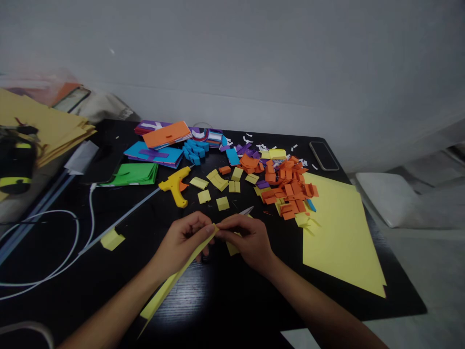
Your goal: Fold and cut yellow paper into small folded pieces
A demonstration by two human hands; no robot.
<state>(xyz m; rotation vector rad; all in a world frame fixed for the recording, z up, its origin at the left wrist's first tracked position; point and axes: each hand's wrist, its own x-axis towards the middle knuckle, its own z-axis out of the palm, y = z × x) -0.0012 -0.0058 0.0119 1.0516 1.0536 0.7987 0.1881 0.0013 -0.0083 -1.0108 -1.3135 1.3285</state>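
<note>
A long folded strip of yellow paper [170, 283] runs from my fingertips down toward the table's near edge. My left hand [185, 240] pinches it near its upper end, thumb on top. At that same end, the thumb and fingers of my right hand [249, 237] are pressed together on the strip's tip. Scissors [247, 211] lie partly hidden behind my right hand, only a blade tip showing. Beneath that hand a yellow paper piece [232, 248] peeks out. Just beyond both hands, several small folded yellow pieces [223, 203] are scattered on the black table.
A yellow glue gun [176, 186] lies left of centre, its stick trailing left. Orange folded pieces [290, 186] are heaped beside yellow sheets [337, 232]. Coloured paper stacks [154, 154] sit at the back. A phone [324, 155] rests far right; a white cable [78, 228] loops at left.
</note>
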